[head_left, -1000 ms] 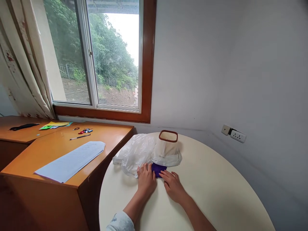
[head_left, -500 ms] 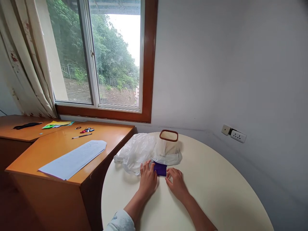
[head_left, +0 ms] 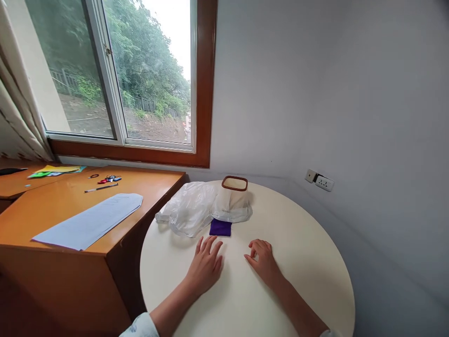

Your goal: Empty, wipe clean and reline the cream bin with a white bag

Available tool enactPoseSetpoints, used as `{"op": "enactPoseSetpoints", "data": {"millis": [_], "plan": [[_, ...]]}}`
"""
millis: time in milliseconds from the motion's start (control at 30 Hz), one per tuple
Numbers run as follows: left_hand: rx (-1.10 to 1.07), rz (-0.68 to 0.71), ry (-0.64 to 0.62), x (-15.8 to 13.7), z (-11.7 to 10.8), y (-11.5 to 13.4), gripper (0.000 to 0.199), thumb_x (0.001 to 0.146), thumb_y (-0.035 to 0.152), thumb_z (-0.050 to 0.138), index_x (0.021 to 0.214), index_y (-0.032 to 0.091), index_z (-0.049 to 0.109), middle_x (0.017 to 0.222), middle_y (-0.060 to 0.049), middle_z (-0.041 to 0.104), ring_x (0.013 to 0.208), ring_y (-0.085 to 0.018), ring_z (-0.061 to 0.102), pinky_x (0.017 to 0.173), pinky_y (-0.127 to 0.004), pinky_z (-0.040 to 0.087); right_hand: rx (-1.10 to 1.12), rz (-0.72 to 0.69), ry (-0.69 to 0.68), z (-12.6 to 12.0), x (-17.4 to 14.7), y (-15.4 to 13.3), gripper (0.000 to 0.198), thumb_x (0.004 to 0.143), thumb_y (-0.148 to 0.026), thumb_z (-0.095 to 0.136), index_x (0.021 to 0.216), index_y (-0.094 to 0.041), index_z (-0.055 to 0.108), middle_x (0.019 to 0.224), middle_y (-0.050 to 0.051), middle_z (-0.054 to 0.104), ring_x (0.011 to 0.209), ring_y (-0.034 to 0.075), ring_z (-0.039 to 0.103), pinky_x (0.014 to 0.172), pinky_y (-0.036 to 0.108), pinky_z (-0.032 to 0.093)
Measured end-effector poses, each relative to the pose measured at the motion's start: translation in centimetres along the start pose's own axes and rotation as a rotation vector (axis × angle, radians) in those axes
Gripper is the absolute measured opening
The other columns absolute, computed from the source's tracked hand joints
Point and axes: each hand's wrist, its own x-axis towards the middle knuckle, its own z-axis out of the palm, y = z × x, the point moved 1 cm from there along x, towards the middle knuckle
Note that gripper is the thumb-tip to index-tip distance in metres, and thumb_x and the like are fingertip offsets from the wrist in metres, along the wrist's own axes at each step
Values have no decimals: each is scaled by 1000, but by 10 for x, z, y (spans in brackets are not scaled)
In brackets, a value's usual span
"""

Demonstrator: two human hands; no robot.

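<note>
A folded purple cloth (head_left: 220, 228) lies flat on the round cream table (head_left: 291, 224), its far edge against a white plastic bag. My left hand (head_left: 206, 264) is just below the cloth, fingers spread, holding nothing. To the right and a little nearer to me is my right hand (head_left: 262, 260), its fingers curved with a gap between thumb and forefinger and nothing in it. Behind the cloth stands a basket with a brown rim (head_left: 235, 189), its lower part wrapped in pale plastic. The crumpled white plastic bag (head_left: 192, 206) spreads to its left.
On the left is an orange-brown desk (head_left: 157, 185) with white papers (head_left: 94, 220), a pen (head_left: 101, 187), a bunch of keys (head_left: 109, 179) and coloured papers (head_left: 56, 171). A wall socket (head_left: 324, 182) is on the right, and a window (head_left: 150, 75) is above the desk.
Both hands have come away from the purple cloth and drawn back towards me, moving apart. The cloth now lies uncovered. The camera view has shifted slightly to the right and down.
</note>
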Motion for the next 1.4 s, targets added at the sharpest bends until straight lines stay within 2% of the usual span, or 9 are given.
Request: {"op": "enactPoseSetpoints", "data": {"millis": [100,233,400,600,733,1033,1400], "plan": [[-55,68,-67,-4,-4,6,32,83,18,40,113,17,48,117,-14,51,117,-25,44,100,-51,32,-77,8,20,-14,-21,11,17,74,-15,56,66,-20,42,84,1,59,87,17,56,86,37,34],[-103,120,-118,-5,-9,11,31,85,20,38,113,18,50,117,-14,52,114,-24,46,98,-48,36,-173,9,14,-30,-44,19,5,82,-18,47,79,-20,51,93,3,60,93,17,56,89,38,33],[-116,144,-210,-3,-8,10,39,88,31,38,125,22,44,129,-12,47,126,-26,35,104,-50,28,-246,40,-127,-40,-53,14,27,87,-30,40,109,-23,55,121,7,54,116,19,46,97,40,29],[-112,160,-311,-2,2,4,52,89,47,35,138,31,27,145,-6,30,134,-26,23,107,-51,18,-284,84,-394,-42,-48,11,52,87,-52,32,136,-33,32,145,1,28,134,21,21,108,45,13],[-88,181,-343,-2,6,2,54,89,50,33,139,33,21,147,-4,24,135,-25,22,108,-50,15,-267,77,-494,-42,-46,14,55,88,-55,27,139,-37,20,148,-1,19,136,21,14,109,47,9],[-136,151,-484,3,4,3,56,89,51,29,140,34,14,148,-5,18,136,-27,16,107,-55,9,-256,70,-512,-38,-44,20,55,88,-56,27,139,-39,17,148,0,17,136,23,14,108,50,10],[-152,139,-474,6,2,3,57,88,50,35,140,34,16,148,-4,19,135,-27,19,107,-54,12,-246,63,-487,-36,-43,22,55,88,-53,31,139,-39,16,148,-1,18,135,25,17,108,51,11]]}}
